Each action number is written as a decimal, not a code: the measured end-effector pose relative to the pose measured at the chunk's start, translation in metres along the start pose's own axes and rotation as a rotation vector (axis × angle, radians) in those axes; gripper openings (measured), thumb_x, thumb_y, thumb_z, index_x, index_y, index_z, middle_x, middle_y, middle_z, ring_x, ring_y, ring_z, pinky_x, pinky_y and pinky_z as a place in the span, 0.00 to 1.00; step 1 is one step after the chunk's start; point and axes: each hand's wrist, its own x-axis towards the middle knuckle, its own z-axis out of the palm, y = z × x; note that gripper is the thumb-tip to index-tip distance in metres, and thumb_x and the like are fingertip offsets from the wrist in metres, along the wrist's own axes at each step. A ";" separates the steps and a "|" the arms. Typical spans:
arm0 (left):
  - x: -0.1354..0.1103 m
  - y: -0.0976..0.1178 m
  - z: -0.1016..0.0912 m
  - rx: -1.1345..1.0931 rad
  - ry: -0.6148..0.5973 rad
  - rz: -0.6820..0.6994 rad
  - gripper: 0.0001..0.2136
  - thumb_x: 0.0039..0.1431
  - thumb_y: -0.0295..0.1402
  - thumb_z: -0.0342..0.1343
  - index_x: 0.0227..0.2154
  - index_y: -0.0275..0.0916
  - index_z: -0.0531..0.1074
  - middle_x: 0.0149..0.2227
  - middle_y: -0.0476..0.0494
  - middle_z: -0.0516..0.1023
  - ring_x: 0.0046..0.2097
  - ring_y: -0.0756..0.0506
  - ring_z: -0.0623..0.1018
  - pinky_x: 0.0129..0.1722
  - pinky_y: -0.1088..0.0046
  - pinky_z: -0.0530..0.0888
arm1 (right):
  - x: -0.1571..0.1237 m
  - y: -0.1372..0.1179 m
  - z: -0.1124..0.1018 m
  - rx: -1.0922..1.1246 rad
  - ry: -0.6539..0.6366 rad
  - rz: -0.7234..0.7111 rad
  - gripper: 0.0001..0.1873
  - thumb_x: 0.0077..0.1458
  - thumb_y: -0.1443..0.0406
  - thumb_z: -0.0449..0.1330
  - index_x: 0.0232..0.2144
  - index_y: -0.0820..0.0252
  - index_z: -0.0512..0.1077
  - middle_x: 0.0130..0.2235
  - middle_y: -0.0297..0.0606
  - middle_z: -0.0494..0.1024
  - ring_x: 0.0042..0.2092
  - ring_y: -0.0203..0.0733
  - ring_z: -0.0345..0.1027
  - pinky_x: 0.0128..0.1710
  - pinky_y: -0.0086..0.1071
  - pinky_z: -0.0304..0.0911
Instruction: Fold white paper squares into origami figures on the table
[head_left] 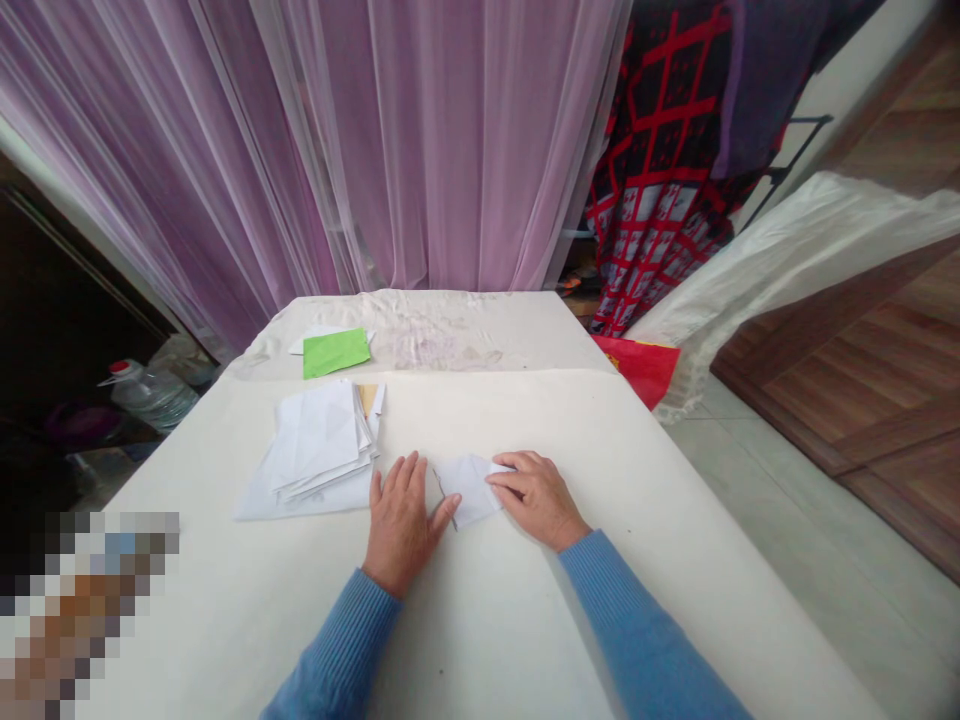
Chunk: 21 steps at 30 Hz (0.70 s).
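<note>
A small white sheet of paper (466, 492) lies on the table between my hands, its right side partly folded over. My left hand (403, 515) rests flat at the paper's left edge, fingers stretched out and the thumb on the sheet. At the right edge, my right hand (536, 492) pinches the folded part between thumb and fingers. A thin dark line runs along the paper's left side, partly hidden by my left thumb. Just beyond my left hand sits a stack of white papers (319, 430), loosely piled on a larger sheet.
A green sheet (336, 353) lies on white paper toward the far left of the white-covered table (570, 420). Purple curtains (450, 150) hang behind it. A plastic bottle (150, 390) stands left, a red bag (641, 368) right, near a wooden door (862, 400).
</note>
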 end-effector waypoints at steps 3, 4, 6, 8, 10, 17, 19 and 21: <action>0.001 -0.001 0.005 -0.026 0.000 -0.029 0.24 0.58 0.48 0.54 0.51 0.36 0.68 0.58 0.30 0.70 0.60 0.32 0.68 0.59 0.45 0.61 | 0.000 0.000 0.000 -0.002 0.002 0.000 0.10 0.55 0.68 0.61 0.34 0.46 0.80 0.45 0.34 0.78 0.46 0.42 0.68 0.45 0.38 0.59; 0.002 0.000 0.007 -0.039 -0.001 -0.038 0.24 0.58 0.48 0.55 0.50 0.36 0.68 0.58 0.30 0.70 0.60 0.32 0.67 0.59 0.45 0.61 | 0.000 0.000 0.000 -0.003 0.002 0.000 0.10 0.55 0.68 0.61 0.34 0.46 0.80 0.45 0.34 0.78 0.46 0.43 0.68 0.45 0.38 0.59; 0.003 0.002 0.008 -0.069 -0.007 -0.061 0.22 0.57 0.47 0.56 0.49 0.36 0.68 0.58 0.30 0.70 0.61 0.32 0.67 0.59 0.45 0.61 | 0.000 0.000 0.000 -0.005 0.001 0.001 0.10 0.55 0.68 0.61 0.34 0.46 0.80 0.45 0.34 0.78 0.46 0.43 0.68 0.45 0.38 0.59; 0.005 0.005 0.009 -0.101 -0.016 -0.092 0.20 0.56 0.45 0.58 0.46 0.37 0.69 0.58 0.31 0.70 0.61 0.32 0.66 0.59 0.44 0.60 | 0.000 0.000 0.000 -0.005 -0.002 0.001 0.10 0.55 0.67 0.61 0.34 0.46 0.80 0.45 0.34 0.78 0.46 0.43 0.67 0.45 0.38 0.59; 0.007 0.007 0.009 -0.135 -0.021 -0.132 0.17 0.55 0.42 0.59 0.44 0.39 0.69 0.57 0.32 0.70 0.62 0.33 0.66 0.60 0.43 0.58 | 0.001 0.000 0.000 -0.002 -0.006 0.001 0.10 0.55 0.67 0.61 0.34 0.46 0.80 0.45 0.34 0.78 0.46 0.42 0.68 0.45 0.37 0.59; 0.016 0.013 0.003 -0.312 -0.029 -0.248 0.10 0.55 0.36 0.57 0.39 0.41 0.68 0.48 0.39 0.78 0.55 0.37 0.73 0.60 0.46 0.57 | 0.001 0.001 0.000 0.005 -0.010 0.005 0.10 0.56 0.67 0.60 0.34 0.46 0.80 0.45 0.34 0.78 0.46 0.42 0.68 0.45 0.37 0.60; 0.019 0.014 0.000 -0.346 -0.037 -0.271 0.11 0.56 0.37 0.56 0.40 0.41 0.68 0.41 0.43 0.80 0.49 0.39 0.77 0.60 0.47 0.56 | 0.001 0.001 0.000 0.008 -0.013 0.002 0.10 0.56 0.67 0.60 0.34 0.46 0.80 0.45 0.35 0.78 0.46 0.42 0.68 0.45 0.37 0.60; 0.021 0.016 -0.001 -0.348 -0.027 -0.303 0.13 0.56 0.38 0.56 0.43 0.41 0.68 0.36 0.46 0.81 0.47 0.40 0.77 0.59 0.47 0.57 | 0.001 0.001 0.000 0.008 -0.015 0.000 0.10 0.56 0.67 0.60 0.34 0.46 0.80 0.45 0.35 0.78 0.46 0.42 0.68 0.45 0.38 0.60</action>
